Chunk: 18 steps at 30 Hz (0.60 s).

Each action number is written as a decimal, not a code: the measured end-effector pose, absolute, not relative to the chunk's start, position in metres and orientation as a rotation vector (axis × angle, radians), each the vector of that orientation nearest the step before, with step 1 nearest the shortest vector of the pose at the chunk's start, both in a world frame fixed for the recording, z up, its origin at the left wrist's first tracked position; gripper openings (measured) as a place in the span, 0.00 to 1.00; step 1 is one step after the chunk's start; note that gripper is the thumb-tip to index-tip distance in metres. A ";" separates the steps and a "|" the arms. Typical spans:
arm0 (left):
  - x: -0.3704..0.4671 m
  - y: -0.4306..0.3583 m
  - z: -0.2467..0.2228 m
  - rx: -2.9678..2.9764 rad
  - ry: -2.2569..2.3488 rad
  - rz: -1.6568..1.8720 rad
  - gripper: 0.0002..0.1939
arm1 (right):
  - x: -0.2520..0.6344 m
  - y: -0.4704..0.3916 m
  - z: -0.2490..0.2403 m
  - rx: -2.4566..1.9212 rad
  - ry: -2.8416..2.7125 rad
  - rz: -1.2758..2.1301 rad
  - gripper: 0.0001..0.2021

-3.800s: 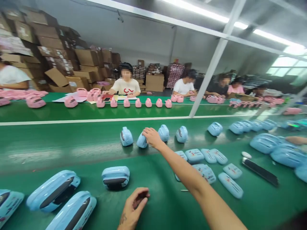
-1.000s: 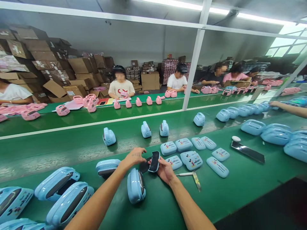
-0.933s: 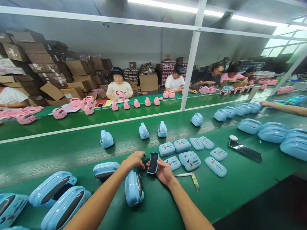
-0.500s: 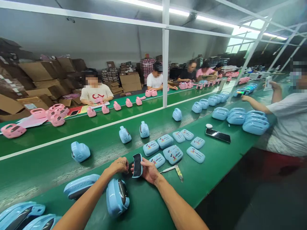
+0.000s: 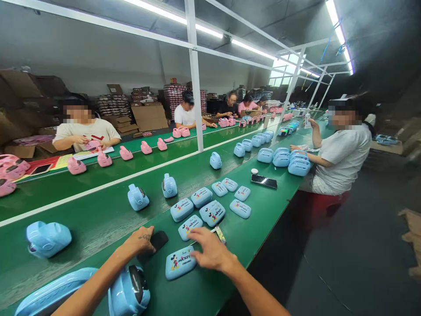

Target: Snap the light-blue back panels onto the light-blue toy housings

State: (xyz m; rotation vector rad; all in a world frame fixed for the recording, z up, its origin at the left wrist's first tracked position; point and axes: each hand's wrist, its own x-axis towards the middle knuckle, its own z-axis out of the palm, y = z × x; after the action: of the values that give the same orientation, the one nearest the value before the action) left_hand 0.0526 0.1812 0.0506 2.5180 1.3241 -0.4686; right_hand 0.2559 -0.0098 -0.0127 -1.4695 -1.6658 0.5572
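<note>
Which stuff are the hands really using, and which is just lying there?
In use: left hand on the black pad; right hand on the blue Mickey cover; blue shell.

Lying about: phone, white cap, knife, pink shells.

Panel [image 5: 180,262] before panels [image 5: 201,205] (on belt [image 5: 98,219])

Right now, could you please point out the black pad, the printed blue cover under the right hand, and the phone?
black pad [image 5: 159,240], head view, its middle.
printed blue cover [image 5: 177,263], head view, its printed face.
phone [image 5: 264,181], head view, its screen.
</note>
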 end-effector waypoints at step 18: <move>0.057 0.187 0.044 2.528 1.250 -0.454 0.17 | 0.403 -0.059 -0.034 -1.183 -0.531 0.662 0.21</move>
State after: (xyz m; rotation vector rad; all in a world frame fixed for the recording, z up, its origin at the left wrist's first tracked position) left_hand 0.0574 0.1867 0.0442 2.5277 1.2504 -0.4537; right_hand 0.4027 -0.0587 -0.0338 -1.1834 -0.5315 0.6624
